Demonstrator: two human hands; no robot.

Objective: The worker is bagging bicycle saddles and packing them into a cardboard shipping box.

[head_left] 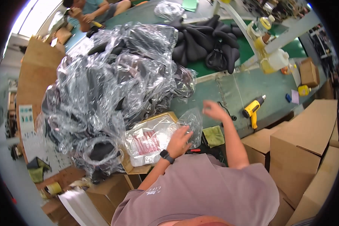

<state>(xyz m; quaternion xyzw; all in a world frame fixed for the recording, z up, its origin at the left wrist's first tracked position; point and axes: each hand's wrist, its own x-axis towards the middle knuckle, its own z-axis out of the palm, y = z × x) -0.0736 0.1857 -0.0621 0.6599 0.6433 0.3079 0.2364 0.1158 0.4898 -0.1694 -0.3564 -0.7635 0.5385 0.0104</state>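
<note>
Dusty-mauve short-sleeved top (pixel 218 188), small white print (pixel 153 190) at left; black rounded-square watch (pixel 164 153), dark strap (pixel 170 159).

Free tabletop (pixel 235 88) beyond right fingers (pixel 206 107); bagged pile (pixel 113 83) blocks left, heat gun (pixel 254 108) right.

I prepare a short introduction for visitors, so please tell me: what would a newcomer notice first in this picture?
First, probably the large heap of dark pieces in shiny clear plastic, covering the left part of the table. Behind it, toward the right, bare black saddle-shaped pieces are piled. Then the yellow-and-black heat gun, lying right of the person's right hand.
</note>
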